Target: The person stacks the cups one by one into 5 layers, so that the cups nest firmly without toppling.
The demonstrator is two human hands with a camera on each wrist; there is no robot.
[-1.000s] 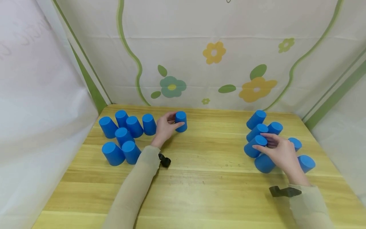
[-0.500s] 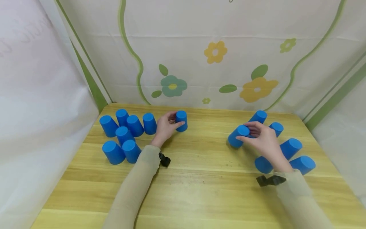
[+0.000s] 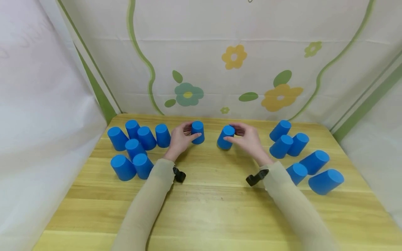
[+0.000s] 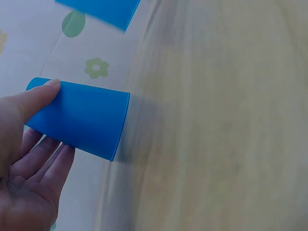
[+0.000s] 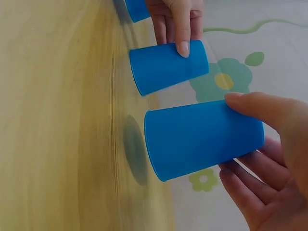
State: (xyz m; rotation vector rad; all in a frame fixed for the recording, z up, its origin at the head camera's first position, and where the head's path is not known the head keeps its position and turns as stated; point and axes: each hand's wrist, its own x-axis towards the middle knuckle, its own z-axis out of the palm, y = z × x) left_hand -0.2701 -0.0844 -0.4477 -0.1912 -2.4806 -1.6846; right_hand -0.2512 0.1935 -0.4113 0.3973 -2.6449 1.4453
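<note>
Near the back of the table, my left hand (image 3: pixel 180 142) holds an upside-down blue cup (image 3: pixel 198 133) between thumb and fingers. To its right, my right hand (image 3: pixel 250 141) pinches another upside-down blue cup (image 3: pixel 225 138), slightly tilted. A small gap separates the two cups. In the right wrist view, the rim of the right-hand cup (image 5: pixel 202 142) hangs a little off the table, with its shadow beside it. The left wrist view has the thumb across the near side of the left-hand cup (image 4: pixel 84 118) and the fingers beneath.
Several upside-down blue cups (image 3: pixel 134 148) stand in a cluster on the left of the wooden table (image 3: pixel 207 216). More blue cups (image 3: pixel 281 146) are spread on the right, one partly behind the right sleeve (image 3: pixel 287 195). A flower-printed cloth (image 3: pixel 213 73) rises behind the table.
My right hand has carried a cup from the right-hand group leftward and back, close to the left-hand cup. The left hand has stayed in place, holding its cup.
</note>
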